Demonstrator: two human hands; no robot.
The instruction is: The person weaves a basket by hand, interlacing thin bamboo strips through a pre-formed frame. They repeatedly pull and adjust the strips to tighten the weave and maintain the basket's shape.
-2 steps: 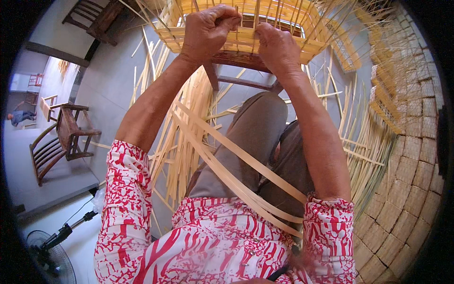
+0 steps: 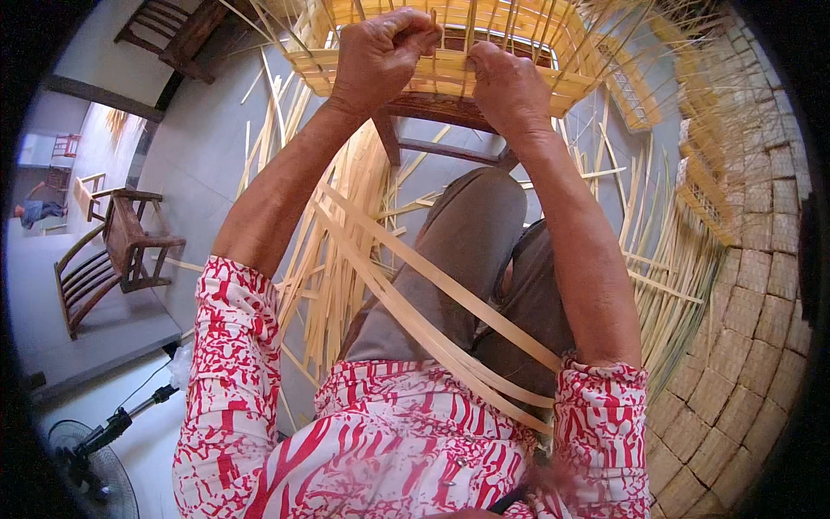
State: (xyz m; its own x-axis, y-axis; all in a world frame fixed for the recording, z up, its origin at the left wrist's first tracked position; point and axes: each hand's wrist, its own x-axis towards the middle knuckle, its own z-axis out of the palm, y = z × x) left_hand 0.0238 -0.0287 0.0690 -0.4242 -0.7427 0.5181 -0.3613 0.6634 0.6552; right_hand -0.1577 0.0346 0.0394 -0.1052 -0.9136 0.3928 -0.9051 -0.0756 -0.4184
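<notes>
A yellow woven basket (image 2: 577, 60) with upright splints sits at top centre on a dark wooden stand (image 2: 445, 112). My left hand (image 2: 380, 56) is pinched on a splint at the basket's near wall, its fingertips partly hidden. Right of it, my right hand (image 2: 506, 91) has curled fingers gripping that same wall beside another upright. Several long pale strips (image 2: 458, 307) lie slanting over my grey-clad thighs.
Loose strips (image 2: 328, 251) litter the grey floor. Yellow woven baskets (image 2: 631, 91) stand at right beside stacked straw-coloured bundles (image 2: 769, 337). Left are wooden chairs (image 2: 130, 238) and a black fan (image 2: 86, 467). A person in blue (image 2: 41, 209) is visible through a doorway.
</notes>
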